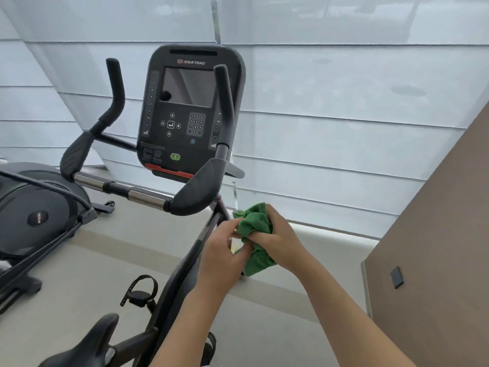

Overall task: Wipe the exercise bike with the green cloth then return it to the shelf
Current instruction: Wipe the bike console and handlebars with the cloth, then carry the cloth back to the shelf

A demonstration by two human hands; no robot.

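Cloth work first: the green cloth is bunched between both hands, just beside the exercise bike frame below the handlebar. Right hand fingers curl round its middle; left hand fingers pinch a lower fold. It looks soft, light and floppy, so gathering it into a wad should suit best.

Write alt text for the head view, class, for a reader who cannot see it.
Two hands, left hand and right hand, bunch a green cloth beside the frame of an exercise bike. Above them are its handlebars and dark console, with the saddle at the bottom edge and pale window blinds behind.
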